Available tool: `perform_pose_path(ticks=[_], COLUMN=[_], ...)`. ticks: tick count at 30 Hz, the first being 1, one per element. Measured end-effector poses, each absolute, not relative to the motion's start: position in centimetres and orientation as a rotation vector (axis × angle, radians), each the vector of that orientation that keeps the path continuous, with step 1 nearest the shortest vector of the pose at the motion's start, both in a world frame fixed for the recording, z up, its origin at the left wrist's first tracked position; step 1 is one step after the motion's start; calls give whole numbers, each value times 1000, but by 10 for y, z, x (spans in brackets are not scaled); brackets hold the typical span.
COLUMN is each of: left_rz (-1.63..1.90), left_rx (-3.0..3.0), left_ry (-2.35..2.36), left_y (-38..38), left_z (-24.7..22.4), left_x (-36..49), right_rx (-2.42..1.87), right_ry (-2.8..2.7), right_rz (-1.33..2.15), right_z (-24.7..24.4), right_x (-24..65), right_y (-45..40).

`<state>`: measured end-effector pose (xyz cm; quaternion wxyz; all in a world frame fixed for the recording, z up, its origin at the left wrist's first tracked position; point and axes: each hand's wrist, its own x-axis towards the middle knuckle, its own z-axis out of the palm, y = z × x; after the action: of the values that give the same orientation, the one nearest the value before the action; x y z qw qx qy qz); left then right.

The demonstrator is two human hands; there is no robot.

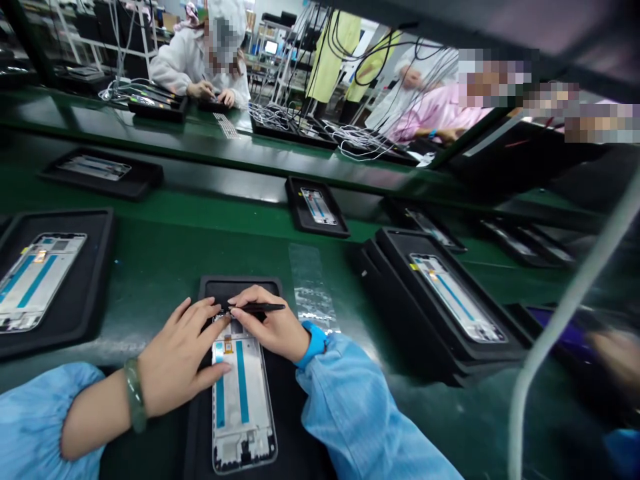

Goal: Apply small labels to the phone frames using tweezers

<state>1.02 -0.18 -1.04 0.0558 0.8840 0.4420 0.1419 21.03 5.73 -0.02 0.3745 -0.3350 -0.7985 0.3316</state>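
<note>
A phone front frame (243,407) with white backing and blue strips lies face up in a black tray (240,288) right in front of me. The fingertips of my left hand (180,353) rest on the frame's upper end and side. My right hand (270,323) pinches slim black tweezers (263,307), whose tips meet the frame's top edge near my left fingers. Those tips are partly hidden by my fingers. A strip of clear plastic film (311,287) lies on the green mat just beyond my right hand.
Similar black trays holding frames stand to my left (75,220) and right (400,233), with more farther along the green bench (200,207). A white cable (565,320) crosses the right foreground. Co-workers (200,63) sit beyond a raised shelf hung with cables.
</note>
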Motion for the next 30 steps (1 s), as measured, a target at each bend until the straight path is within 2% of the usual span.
perform_pose_path(ticks=[16, 21, 30], left_rz=[551, 383, 379], left_rx=[2595, 2622, 2620], left_ry=[1369, 1334, 1265], left_y=[-2, -3, -2], left_z=[-19, -11, -8], left_x=[17, 14, 12], right_rx=[-980, -1059, -1005], right_ry=[-1563, -1658, -1839], right_rz=[1395, 1301, 1052], right_z=[-12, -12, -4], right_x=[205, 208, 214], right_y=[67, 59, 50])
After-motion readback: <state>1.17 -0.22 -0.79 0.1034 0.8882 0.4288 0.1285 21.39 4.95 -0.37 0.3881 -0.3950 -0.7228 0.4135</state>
